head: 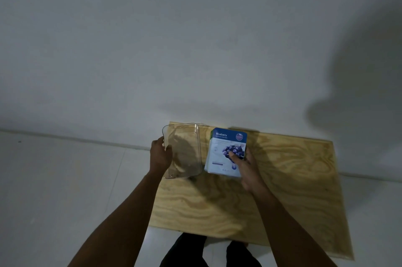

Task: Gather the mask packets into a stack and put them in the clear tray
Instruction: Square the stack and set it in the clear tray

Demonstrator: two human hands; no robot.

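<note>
A person stood over a wooden surface (pixel 272 190). The right hand (pixel 245 164) pinched a stack of packets (pixel 224 153), thumb on the top blueberry one, fingers hidden beneath. Just left of that grip, beside the stack, sat the empty clear tray (pixel 185 134). The left hand (pixel 159 154) closed on the tray's left rim, thumb inside the wall. The stack could fan apart or snag the tray wall if it tilted during transfer.

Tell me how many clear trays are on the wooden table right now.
1. The clear tray sits at the table's far left corner, its left rim held by the left hand, just left of the Blueberry packet stack.
</note>
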